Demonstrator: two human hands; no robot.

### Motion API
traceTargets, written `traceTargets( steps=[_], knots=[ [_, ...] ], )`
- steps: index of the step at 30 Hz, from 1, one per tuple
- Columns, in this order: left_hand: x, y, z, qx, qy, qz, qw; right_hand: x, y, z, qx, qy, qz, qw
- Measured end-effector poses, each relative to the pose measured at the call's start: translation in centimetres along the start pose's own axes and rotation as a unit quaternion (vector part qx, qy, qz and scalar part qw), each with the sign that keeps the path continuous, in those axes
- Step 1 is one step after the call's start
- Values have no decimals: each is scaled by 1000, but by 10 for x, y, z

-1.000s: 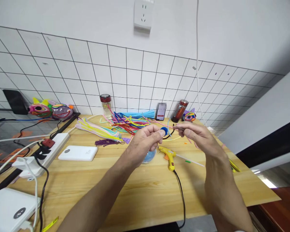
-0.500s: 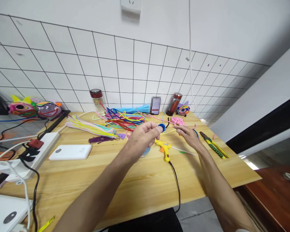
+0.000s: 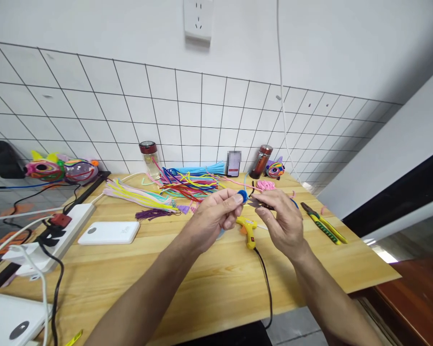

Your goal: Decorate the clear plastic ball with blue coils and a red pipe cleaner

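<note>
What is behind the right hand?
A pale glue stick, leading from the yellow glue gun, runs behind the right hand; its far end and anything else there are covered.

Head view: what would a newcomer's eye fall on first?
Probably the heap of bright fuzzy sticks at the back of the wooden table. Next, the small blue piece pinched in the left hand at mid-picture, with the bladed tool in the right hand pointing toward it. The yellow glue gun lies on the table, just below the hands in the picture.
</note>
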State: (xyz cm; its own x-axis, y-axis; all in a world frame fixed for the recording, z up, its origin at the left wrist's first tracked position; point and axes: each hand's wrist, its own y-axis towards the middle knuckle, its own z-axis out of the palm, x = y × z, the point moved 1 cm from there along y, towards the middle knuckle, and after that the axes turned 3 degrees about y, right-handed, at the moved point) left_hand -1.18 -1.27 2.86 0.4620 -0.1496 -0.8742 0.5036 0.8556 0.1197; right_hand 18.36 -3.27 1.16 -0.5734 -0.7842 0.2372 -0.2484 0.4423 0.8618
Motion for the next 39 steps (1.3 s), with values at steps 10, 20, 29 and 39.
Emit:
traceTargets(
  steps=[10,20,29,39],
  knots=[
    [-2,-1,-1,12,0,6,1000,-1,6,2,-8,11,-18,1000],
    [-12,0,-8,-18,-13,25,999,-3,32,9,26,33,-36,998],
    [-18,3,-16,-40,22,34,998,-18,41,20,68,139,17,988],
    [-16,4,-28,5,106,32,994,-32,42,16,180,310,173,917]
  ],
)
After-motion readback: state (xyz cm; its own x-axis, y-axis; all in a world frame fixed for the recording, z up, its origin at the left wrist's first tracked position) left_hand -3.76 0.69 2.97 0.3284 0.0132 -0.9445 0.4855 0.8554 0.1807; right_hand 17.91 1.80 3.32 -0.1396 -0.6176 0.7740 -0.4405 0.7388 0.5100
